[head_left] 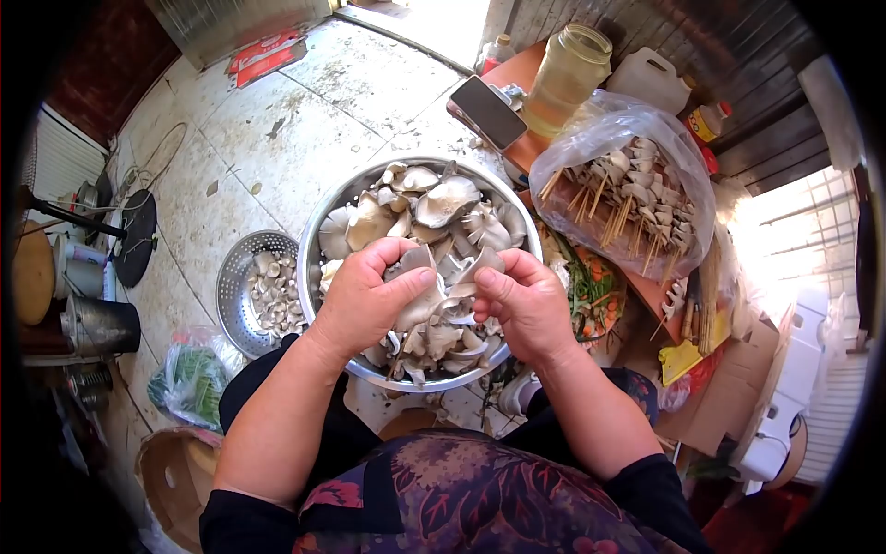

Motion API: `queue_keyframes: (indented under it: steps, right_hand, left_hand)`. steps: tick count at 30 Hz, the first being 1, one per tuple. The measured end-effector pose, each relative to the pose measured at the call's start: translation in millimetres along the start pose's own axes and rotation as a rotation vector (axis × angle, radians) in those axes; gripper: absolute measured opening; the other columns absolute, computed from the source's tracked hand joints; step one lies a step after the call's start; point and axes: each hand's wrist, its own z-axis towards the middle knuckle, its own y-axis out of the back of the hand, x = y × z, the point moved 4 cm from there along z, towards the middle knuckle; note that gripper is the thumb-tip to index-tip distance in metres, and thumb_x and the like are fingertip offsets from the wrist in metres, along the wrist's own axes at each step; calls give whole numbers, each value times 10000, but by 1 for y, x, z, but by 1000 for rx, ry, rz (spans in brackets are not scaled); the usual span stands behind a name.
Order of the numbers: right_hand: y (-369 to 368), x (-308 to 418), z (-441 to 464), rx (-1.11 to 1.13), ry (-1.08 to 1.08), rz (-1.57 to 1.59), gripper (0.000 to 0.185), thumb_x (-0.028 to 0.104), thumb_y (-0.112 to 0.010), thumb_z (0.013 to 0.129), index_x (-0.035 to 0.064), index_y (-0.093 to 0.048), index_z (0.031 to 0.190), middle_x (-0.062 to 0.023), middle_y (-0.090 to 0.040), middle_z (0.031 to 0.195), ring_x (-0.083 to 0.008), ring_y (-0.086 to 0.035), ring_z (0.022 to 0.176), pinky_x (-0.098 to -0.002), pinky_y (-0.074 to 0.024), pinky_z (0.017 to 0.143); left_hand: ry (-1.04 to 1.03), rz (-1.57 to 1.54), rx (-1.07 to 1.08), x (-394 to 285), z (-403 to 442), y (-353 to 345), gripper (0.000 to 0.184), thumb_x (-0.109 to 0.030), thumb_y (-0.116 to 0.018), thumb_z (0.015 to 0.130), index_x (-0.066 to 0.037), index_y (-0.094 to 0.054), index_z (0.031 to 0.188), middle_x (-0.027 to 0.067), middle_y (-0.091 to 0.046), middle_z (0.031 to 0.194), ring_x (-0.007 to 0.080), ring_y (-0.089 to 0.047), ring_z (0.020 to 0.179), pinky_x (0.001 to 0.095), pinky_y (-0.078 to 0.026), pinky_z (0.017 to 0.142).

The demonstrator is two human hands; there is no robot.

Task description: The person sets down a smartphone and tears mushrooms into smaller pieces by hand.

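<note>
Above a large metal bowl (308, 222) heaped with grey oyster mushrooms (447, 201), both my hands pinch pieces of oyster mushroom. My left hand (378, 291) is closed on a grey cap (417, 261), thumb on top. Close beside it, my right hand (526, 300) grips another piece of cap (483, 264) between thumb and forefinger. Whether the two pieces are still joined I cannot tell. To the left of the bowl stands a perforated metal colander (235, 294) with small mushroom pieces (275, 291) in it.
At the right, a clear plastic bag (683, 157) of skewered mushrooms (637, 198) lies on a low table. Behind it stand a large jar (570, 78) and a phone (487, 111). Vegetable scraps (591, 291) lie right of the bowl. A bag of greens (189, 374) sits at the left.
</note>
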Motion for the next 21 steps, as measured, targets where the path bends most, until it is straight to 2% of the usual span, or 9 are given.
queue_keyframes:
  steps: [5,7,8,13,15,18,21]
  right_hand:
    - [12,2,4,-132,68,39,151,132,-682,848,37,-594,925,-34,-631,824,-94,-583,639,-234,-511,579]
    - [15,6,5,-130,89,-22,160,143,-684,848,37,-593,927,-30,-630,819,-93,-581,635,-237,-510,579]
    - [14,4,5,-114,67,-79,172,149,-687,846,35,-590,930,-28,-626,810,-90,-579,633,-238,-510,585]
    - [8,-7,2,-28,-53,-131,186,154,-679,851,23,-595,952,-31,-619,801,-93,-581,643,-227,-500,588]
    - [5,-10,1,22,-84,-111,200,143,-665,858,10,-596,991,-42,-623,830,-97,-588,675,-228,-499,600]
    - [-1,-13,-2,149,-120,-139,240,130,-656,861,-1,-591,1052,-54,-629,865,-102,-597,711,-230,-505,619]
    - [-3,-15,-5,160,-159,-78,290,116,-647,864,-8,-571,1115,-64,-634,894,-109,-603,745,-239,-517,644]
  left_hand:
    - [49,-25,-69,4,3,5,228,-154,-668,830,-6,-624,998,21,-638,881,72,-571,792,220,-470,721]
    - [99,-155,-91,4,3,5,211,-50,-666,809,-18,-602,1008,11,-624,892,72,-585,794,227,-495,712]
    - [100,-155,-92,3,3,6,211,-50,-666,809,-18,-602,1008,11,-624,892,72,-585,794,227,-495,712]
    - [220,-160,51,6,0,0,318,0,-644,737,-12,-610,1052,16,-629,912,85,-596,789,230,-499,716]
    - [259,-193,61,8,0,-1,293,-41,-687,741,-20,-627,1027,10,-633,907,79,-594,789,222,-490,707]
    - [290,-61,184,7,-3,-8,278,-155,-782,731,-41,-663,955,-4,-647,844,69,-594,754,217,-470,692]
    - [322,-111,209,16,-3,-12,274,-162,-783,737,-42,-663,953,-1,-651,830,64,-590,746,217,-469,692]
